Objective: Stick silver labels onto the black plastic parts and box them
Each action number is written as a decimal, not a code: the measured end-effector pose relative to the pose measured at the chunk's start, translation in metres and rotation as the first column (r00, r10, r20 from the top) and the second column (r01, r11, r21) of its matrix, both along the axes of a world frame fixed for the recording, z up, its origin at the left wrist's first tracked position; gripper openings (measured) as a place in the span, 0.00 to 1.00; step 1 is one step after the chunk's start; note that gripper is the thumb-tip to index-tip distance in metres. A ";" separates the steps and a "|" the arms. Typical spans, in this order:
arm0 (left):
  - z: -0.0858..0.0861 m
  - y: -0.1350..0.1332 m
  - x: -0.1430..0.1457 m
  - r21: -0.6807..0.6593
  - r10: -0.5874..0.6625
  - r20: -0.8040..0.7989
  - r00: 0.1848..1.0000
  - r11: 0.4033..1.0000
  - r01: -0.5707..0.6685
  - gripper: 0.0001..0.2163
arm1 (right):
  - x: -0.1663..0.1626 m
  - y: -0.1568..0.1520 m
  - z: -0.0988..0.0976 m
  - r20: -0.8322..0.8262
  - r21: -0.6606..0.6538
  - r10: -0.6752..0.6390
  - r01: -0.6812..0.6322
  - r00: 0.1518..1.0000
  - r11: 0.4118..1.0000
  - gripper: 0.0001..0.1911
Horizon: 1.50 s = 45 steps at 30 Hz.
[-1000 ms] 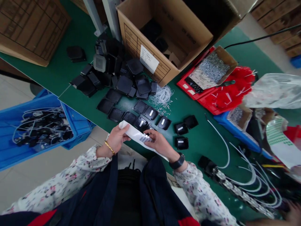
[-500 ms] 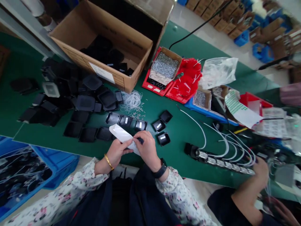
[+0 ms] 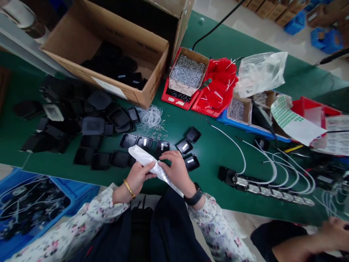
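My left hand point(image 3: 137, 177) and my right hand point(image 3: 176, 171) both grip a long white strip of label backing paper point(image 3: 143, 156) over the near edge of the green table point(image 3: 212, 153). The left pinches its middle from below; the right's fingers curl over the strip a little further along. Just beyond my hands lies a row of black square plastic covers point(image 3: 144, 142), some bearing a small white label. Three more labelled covers point(image 3: 188, 153) sit to the right of my right hand.
A heap of black covers point(image 3: 89, 116) lies at left before an open cardboard box point(image 3: 109, 54). Red trays with screws point(image 3: 187, 72) and red ties point(image 3: 220, 87) stand behind. White cables on a black strip point(image 3: 261, 182) lie at right. Another person's hand point(image 3: 335, 229) is at lower right. A blue crate point(image 3: 32, 207) sits below left.
The view swung from left toward the right side of the table. My hands keep hold of the white strip, with the right fingers shifting along it. The other person's hand drew back to the lower right.
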State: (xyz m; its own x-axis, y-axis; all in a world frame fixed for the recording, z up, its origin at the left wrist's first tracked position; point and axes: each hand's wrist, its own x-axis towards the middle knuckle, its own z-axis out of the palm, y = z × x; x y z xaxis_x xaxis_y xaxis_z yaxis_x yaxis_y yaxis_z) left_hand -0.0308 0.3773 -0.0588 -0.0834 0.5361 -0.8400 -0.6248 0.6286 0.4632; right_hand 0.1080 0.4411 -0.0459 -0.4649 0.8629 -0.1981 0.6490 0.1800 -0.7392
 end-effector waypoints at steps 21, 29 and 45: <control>0.015 -0.030 -0.028 -0.135 0.210 -0.094 0.973 0.966 -0.221 0.04 | 0.100 0.135 -0.078 0.369 0.349 -0.227 0.092 0.901 0.933 0.06; 0.023 -0.039 -0.047 -0.130 0.223 -0.133 0.966 0.962 -0.240 0.04 | 0.069 0.104 -0.053 0.350 0.533 -0.324 0.097 0.879 0.840 0.14; -0.002 -0.064 -0.175 -0.049 0.041 -0.001 0.999 0.998 -0.041 0.14 | -0.175 -0.080 -0.001 -0.076 0.172 0.031 -0.018 0.997 0.985 0.07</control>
